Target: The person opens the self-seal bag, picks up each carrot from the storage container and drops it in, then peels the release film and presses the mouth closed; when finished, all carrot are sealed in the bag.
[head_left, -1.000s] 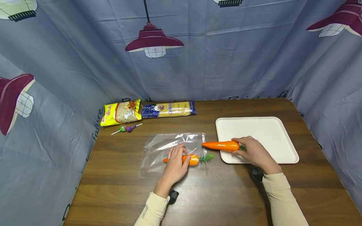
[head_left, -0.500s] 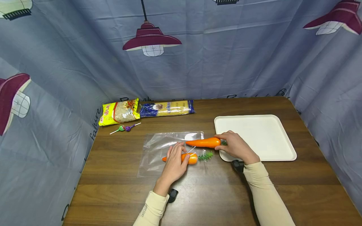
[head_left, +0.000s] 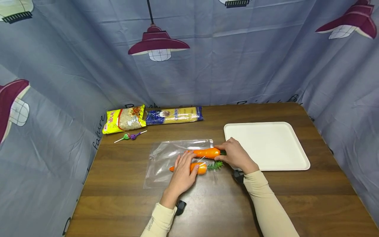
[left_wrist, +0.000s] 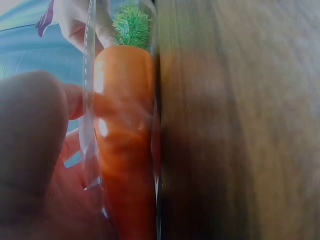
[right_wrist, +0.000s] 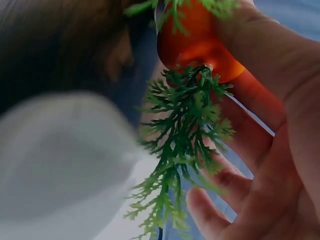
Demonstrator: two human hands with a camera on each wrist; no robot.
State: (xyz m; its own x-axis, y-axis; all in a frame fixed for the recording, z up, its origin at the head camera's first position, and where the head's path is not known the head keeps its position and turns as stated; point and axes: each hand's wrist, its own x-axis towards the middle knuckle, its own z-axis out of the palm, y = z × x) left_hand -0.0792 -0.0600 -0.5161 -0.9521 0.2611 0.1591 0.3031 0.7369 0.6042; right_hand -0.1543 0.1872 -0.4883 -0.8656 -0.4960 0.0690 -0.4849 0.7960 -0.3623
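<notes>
My left hand (head_left: 183, 169) holds the clear plastic bag (head_left: 158, 164) from above. Its thumb and fingers meet the film over an orange carrot (left_wrist: 125, 130), whose leafy green top sticks out past the bag's right edge. My right hand (head_left: 235, 154) grips a second carrot (head_left: 207, 152) near its leafy end, seen close up as green leaves (right_wrist: 185, 125) in the right wrist view. This carrot lies above and parallel to the first, its pointed end partly hidden by my left fingers. Whether its tip is inside the bag I cannot tell.
A white tray (head_left: 272, 148) stands at right, just beyond my right hand. At the back left lie a yellow food packet (head_left: 124, 119) and a blue-and-gold pasta packet (head_left: 177, 116). Two lollipops (head_left: 130, 136) lie in front of them on the wooden table (head_left: 207, 210).
The right hand has moved left, carrying its carrot from above the tray's left edge to over the bag, beside the other carrot. The left hand has stayed in place.
</notes>
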